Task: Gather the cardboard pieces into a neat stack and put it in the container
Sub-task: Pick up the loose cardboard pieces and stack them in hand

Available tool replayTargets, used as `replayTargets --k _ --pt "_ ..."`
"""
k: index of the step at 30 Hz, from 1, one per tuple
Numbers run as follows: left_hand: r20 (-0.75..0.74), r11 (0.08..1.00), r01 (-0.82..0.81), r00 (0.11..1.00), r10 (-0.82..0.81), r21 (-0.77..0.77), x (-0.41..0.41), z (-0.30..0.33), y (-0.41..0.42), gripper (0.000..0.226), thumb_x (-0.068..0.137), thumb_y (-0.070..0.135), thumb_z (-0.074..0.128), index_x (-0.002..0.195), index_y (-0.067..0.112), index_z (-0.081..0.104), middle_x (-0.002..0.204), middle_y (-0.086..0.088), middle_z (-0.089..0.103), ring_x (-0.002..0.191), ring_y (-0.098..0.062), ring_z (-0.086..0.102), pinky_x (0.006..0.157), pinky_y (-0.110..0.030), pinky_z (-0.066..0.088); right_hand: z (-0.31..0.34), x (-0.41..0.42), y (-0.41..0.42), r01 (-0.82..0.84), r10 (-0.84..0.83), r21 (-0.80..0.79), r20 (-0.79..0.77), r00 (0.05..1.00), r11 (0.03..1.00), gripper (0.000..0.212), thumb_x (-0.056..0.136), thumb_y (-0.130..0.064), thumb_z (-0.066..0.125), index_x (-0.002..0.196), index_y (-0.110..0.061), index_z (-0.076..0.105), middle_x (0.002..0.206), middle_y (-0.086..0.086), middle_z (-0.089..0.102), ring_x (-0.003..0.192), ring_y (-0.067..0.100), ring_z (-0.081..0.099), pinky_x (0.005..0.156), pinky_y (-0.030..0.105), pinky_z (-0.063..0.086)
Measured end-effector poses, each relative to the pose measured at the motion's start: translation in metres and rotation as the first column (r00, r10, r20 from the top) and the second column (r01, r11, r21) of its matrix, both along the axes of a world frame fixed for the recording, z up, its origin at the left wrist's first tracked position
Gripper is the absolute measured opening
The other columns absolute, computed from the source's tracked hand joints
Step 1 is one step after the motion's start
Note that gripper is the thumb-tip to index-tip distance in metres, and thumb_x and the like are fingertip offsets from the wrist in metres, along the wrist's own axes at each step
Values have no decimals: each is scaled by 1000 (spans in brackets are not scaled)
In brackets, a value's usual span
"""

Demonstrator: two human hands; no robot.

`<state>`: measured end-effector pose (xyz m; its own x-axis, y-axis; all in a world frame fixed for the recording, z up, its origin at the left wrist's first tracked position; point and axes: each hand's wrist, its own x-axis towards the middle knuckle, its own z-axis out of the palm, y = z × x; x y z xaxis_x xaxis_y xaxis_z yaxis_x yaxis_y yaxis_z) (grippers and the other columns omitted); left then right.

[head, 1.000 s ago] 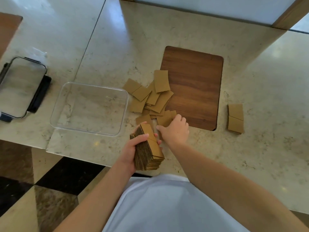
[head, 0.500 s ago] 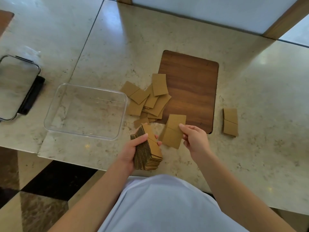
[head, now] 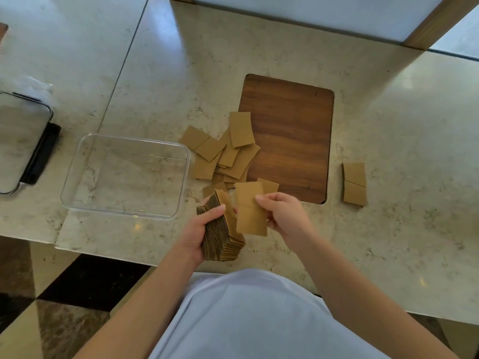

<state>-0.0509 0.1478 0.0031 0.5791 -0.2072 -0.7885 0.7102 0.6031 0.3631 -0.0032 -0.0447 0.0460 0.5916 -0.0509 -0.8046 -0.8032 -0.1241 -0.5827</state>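
My left hand (head: 201, 230) grips a thick stack of brown cardboard pieces (head: 222, 238) on edge, just above the counter's near edge. My right hand (head: 283, 216) pinches two cardboard pieces (head: 251, 209) flat against the stack's right side. Several loose cardboard pieces (head: 228, 154) lie scattered behind the stack, partly on the wooden board (head: 290, 136). Two more pieces (head: 354, 183) lie apart at the right. The clear plastic container (head: 77, 165) stands empty to the left of the stack.
A marble counter (head: 388, 125) carries everything. At the far left lies a clear lid with black clips (head: 41, 154). A white wall panel with wooden trim (head: 435, 19) runs along the back. The tiled floor (head: 39, 307) shows below the counter's near edge.
My right hand picked up pieces from the loose pile and brought them left to the stack in my left hand. The stack has stayed in place.
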Motion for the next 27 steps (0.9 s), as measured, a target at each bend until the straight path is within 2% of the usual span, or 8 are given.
replayTargets --k 6,9,12,16,18,20,22,27 --pt "15 996 50 999 -49 -67 -2 -1 -4 45 76 28 82 114 4 79 120 -23 75 99 -35 76 81 -50 64 -16 -13 29 -181 180 -104 -17 983 978 50 76 -51 86 97 -15 59 106 -7 71 91 -2 60 63 21 42" --pt "49 995 43 998 -39 -90 -4 -3 1 40 67 30 89 104 15 84 115 -22 76 95 -34 76 80 -48 64 -17 -4 25 -295 280 -144 -115 953 944 69 65 -71 84 105 -21 58 104 -5 66 92 8 57 64 27 42" --pt "102 990 -2 995 16 -140 -3 -3 2 51 74 32 84 124 29 76 111 -20 76 89 -32 74 75 -44 63 -22 -1 25 -330 314 -99 -151 937 939 80 64 -79 78 114 -20 57 109 -3 64 96 11 59 67 28 48" --pt "80 991 17 997 -6 -133 3 1 0 45 74 30 87 116 18 79 110 -19 73 94 -33 72 78 -45 61 -45 12 15 -60 68 -507 -3 998 860 86 73 -67 79 132 -13 49 127 5 56 118 25 55 90 39 50" --pt "28 998 24 999 -22 -65 3 0 -4 60 70 32 88 120 1 72 107 -19 72 92 -32 73 77 -44 63 -53 18 19 -143 112 -707 -90 990 692 91 75 -65 79 137 -10 43 138 11 49 132 32 44 107 46 42" --pt "-22 1000 1 1000 -2 -27 2 -2 -6 69 72 30 83 128 -5 63 109 -20 72 92 -32 75 76 -44 64 -56 23 28 -221 143 -737 -168 975 639 91 78 -62 77 140 -8 38 143 13 46 137 34 40 110 48 36" --pt "-25 999 -22 999 21 -28 2 -4 -5 67 74 29 81 129 -4 62 111 -21 74 95 -32 76 76 -44 65 -57 31 32 -177 123 -694 -128 984 698 79 83 -49 79 137 -8 37 140 13 49 132 34 46 105 48 41" --pt "-8 997 -48 999 48 -56 4 -2 0 61 74 28 82 125 0 64 111 -21 76 98 -33 77 80 -46 65 -45 39 19 79 -17 -427 148 989 901 31 97 -25 71 114 -16 47 112 6 62 78 11 55 62 31 46"
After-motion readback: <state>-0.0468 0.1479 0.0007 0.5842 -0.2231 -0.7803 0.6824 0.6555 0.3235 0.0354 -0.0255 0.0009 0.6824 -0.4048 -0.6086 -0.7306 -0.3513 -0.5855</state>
